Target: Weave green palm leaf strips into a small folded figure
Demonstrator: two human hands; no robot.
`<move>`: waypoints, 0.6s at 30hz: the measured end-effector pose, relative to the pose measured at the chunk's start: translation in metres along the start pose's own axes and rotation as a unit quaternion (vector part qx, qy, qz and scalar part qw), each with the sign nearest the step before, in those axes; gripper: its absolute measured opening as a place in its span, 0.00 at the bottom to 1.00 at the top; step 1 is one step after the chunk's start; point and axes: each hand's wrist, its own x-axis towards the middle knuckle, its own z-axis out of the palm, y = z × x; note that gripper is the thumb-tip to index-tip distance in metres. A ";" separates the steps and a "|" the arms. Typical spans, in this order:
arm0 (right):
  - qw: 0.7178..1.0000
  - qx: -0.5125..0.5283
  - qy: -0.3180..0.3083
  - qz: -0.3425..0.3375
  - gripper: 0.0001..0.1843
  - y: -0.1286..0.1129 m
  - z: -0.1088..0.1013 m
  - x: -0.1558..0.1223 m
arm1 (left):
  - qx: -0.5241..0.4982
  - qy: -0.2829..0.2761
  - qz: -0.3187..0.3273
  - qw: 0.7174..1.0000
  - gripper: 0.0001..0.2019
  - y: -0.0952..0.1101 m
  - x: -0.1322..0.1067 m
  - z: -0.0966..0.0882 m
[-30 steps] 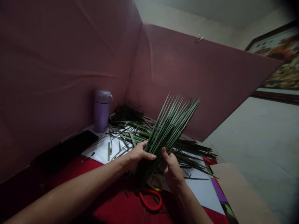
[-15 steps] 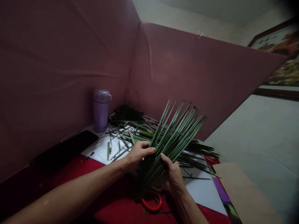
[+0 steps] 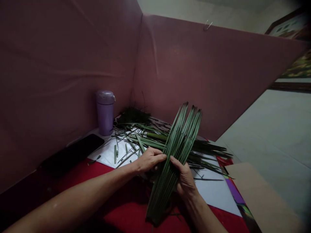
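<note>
A bundle of long green palm leaf strips point(image 3: 178, 139) slants up and away in front of me, its dark tips gathered close together. My left hand point(image 3: 152, 159) grips the bundle's left edge, thumb on top and the other fingers partly hidden behind. On the right edge, my right hand point(image 3: 184, 176) is closed round the strips, its thumb lying across the front near the left thumb. The lower end of the bundle hangs over the red cloth point(image 3: 126, 207). Behind it, more loose leaf strips point(image 3: 155, 140) are strewn over white paper point(image 3: 209, 192).
A purple tumbler point(image 3: 105, 115) stands at the back left, beside a dark flat object point(image 3: 75, 152). Dark leaf scraps point(image 3: 134, 116) are heaped in the corner. Pink partitions point(image 3: 194, 71) enclose the back and left. A tan board point(image 3: 257, 194) lies at the right.
The fanned leaf strips have been drawn into a narrower, more upright bundle, its base lower. An orange-red ring handle beneath it has gone out of sight. The view has shifted slightly.
</note>
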 end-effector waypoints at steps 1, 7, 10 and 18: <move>1.000 -0.002 0.003 0.005 0.16 0.000 -0.001 0.001 | 0.006 -0.013 -0.002 1.000 0.16 -0.001 0.000 0.001; 0.998 -0.019 0.046 0.033 0.16 0.003 -0.006 0.008 | 0.064 -0.049 0.002 0.997 0.16 -0.008 0.000 0.003; 0.998 -0.025 0.052 0.027 0.14 0.003 -0.006 0.008 | 0.073 -0.021 -0.003 0.997 0.17 -0.007 0.001 0.004; 0.999 -0.026 0.029 -0.003 0.11 0.003 -0.006 0.007 | 0.014 0.032 -0.041 0.999 0.15 -0.008 0.005 0.007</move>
